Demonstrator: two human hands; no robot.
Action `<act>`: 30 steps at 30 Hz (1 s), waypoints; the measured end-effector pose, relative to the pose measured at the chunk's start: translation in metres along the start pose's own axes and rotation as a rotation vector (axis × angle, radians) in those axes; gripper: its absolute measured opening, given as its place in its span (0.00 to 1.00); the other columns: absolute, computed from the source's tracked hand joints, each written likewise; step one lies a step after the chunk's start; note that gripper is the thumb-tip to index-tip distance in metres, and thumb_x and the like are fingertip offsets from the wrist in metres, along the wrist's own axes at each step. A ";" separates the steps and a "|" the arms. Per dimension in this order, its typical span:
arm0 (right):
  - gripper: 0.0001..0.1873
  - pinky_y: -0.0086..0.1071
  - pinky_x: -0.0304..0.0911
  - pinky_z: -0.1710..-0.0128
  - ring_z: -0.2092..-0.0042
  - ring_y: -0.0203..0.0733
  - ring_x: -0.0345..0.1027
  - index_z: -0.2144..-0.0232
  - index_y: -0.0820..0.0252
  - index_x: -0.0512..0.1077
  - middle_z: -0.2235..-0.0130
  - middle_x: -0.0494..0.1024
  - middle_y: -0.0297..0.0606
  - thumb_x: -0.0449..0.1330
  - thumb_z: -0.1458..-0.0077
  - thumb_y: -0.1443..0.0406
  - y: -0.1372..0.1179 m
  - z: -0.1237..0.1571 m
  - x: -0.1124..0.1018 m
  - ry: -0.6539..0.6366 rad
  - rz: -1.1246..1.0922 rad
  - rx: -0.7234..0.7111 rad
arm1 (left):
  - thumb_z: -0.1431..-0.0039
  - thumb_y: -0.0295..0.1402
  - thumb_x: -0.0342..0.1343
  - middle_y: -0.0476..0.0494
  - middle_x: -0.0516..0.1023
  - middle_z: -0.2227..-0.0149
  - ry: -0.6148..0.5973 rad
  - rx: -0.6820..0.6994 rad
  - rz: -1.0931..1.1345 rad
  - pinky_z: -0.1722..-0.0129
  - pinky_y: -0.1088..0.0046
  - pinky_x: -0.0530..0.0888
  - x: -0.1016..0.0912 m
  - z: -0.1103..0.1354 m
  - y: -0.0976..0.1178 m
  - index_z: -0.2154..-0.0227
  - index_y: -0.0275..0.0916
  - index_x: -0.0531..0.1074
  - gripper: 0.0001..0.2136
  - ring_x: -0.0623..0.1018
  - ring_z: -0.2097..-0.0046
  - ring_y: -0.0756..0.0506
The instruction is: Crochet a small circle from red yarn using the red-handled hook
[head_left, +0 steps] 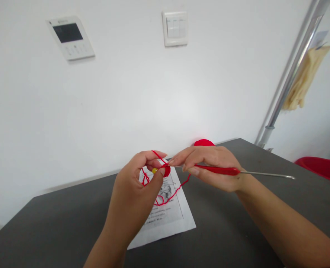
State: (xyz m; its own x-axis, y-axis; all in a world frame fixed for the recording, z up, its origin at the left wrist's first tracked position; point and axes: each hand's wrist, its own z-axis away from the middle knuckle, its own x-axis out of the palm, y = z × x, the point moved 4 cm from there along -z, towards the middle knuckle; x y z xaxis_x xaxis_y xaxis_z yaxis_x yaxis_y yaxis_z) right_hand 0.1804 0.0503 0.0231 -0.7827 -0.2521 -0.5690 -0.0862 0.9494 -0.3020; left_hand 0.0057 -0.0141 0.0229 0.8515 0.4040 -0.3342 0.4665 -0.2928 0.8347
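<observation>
Red rounded yarn piece [167, 171] is sitting pinched between fingers of left hand [134, 190]; right hand [222, 158] is gripping slim red-handled metal hook [223, 170]; grey tabletop [223, 227] is lying below fingers, white wall [117, 93] behind.

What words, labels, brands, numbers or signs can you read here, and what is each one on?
None can be read with certainty.
Printed sheet: lines of print around a dark picture, too small and blurred to read.
Wall panel: faint marks above and below its dark screen, too blurred to read.
Wall switch: no legible marking.
Red hook handle: no lettering can be made out.
</observation>
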 end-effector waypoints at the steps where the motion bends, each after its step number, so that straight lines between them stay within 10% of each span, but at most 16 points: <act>1: 0.07 0.31 0.75 0.58 0.55 0.39 0.80 0.64 0.57 0.71 0.56 0.84 0.41 0.55 0.36 0.71 -0.001 0.000 0.000 -0.005 0.026 -0.018 | 0.46 0.30 0.62 0.50 0.78 0.68 0.014 0.035 -0.037 0.59 0.70 0.70 0.000 0.001 0.001 0.62 0.44 0.79 0.08 0.77 0.62 0.45; 15: 0.06 0.34 0.75 0.51 0.50 0.41 0.77 0.60 0.59 0.69 0.57 0.82 0.48 0.52 0.34 0.70 -0.008 0.001 0.009 0.077 0.045 -0.223 | 0.43 0.23 0.54 0.47 0.78 0.64 0.163 0.405 -0.404 0.58 0.66 0.71 0.009 0.012 0.014 0.64 0.45 0.73 0.09 0.77 0.59 0.42; 23: 0.06 0.35 0.74 0.50 0.49 0.43 0.77 0.60 0.61 0.70 0.55 0.81 0.52 0.52 0.34 0.70 -0.011 0.003 0.014 0.110 0.074 -0.258 | 0.41 0.25 0.54 0.47 0.77 0.64 0.259 0.377 -0.357 0.55 0.65 0.70 0.011 0.018 0.021 0.67 0.45 0.73 0.07 0.76 0.60 0.42; 30: 0.06 0.36 0.76 0.56 0.55 0.42 0.80 0.65 0.58 0.74 0.58 0.84 0.43 0.58 0.35 0.66 0.002 0.003 0.009 0.316 -0.437 0.021 | 0.43 0.30 0.61 0.51 0.76 0.67 0.217 0.083 0.081 0.58 0.69 0.71 0.006 0.014 0.015 0.60 0.45 0.76 0.08 0.77 0.62 0.45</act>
State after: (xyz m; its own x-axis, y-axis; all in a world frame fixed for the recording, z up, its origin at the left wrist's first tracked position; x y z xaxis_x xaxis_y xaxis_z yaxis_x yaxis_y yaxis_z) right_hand 0.1746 0.0494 0.0149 -0.8243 -0.5509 -0.1302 -0.4354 0.7640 -0.4761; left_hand 0.0211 -0.0283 0.0273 0.8195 0.5508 -0.1582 0.4245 -0.3981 0.8132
